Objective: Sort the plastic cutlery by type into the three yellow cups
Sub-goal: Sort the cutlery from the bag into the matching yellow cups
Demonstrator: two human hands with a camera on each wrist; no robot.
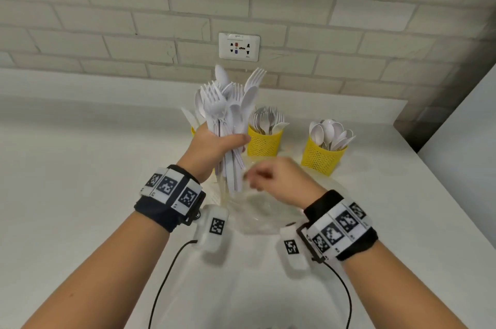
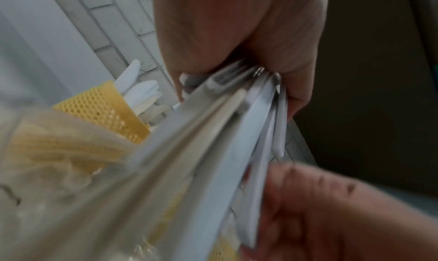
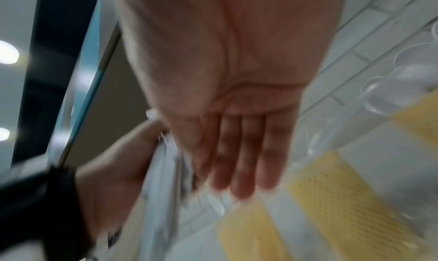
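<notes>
Here, a mixed bundle of white plastic cutlery [image 1: 228,124] is held upright above the white counter [image 1: 80,167] by the left hand [image 1: 212,146], whose fingers [image 1: 237,139] are curled tightly round the handles; forks and spoons are fanned out at the top. The right hand [image 1: 279,178] is seen just beside the lower ends of the handles, blurred; in the right wrist view its fingers [image 3: 241,156] are stretched out fairly straight and close together, and whether a handle is touched cannot be told. A clear plastic container [image 1: 257,210] is seen on the counter beneath both hands. Behind them, three yellow mesh cups are ranged near the brick wall [image 1: 107,20]: the left cup [image 2: 102,105], mostly hidden by the bundle, is filled with knives; the middle cup [image 1: 264,142] with forks; the right cup [image 1: 322,157] with spoons. A wall socket [image 1: 239,47] is set above the counter.
</notes>
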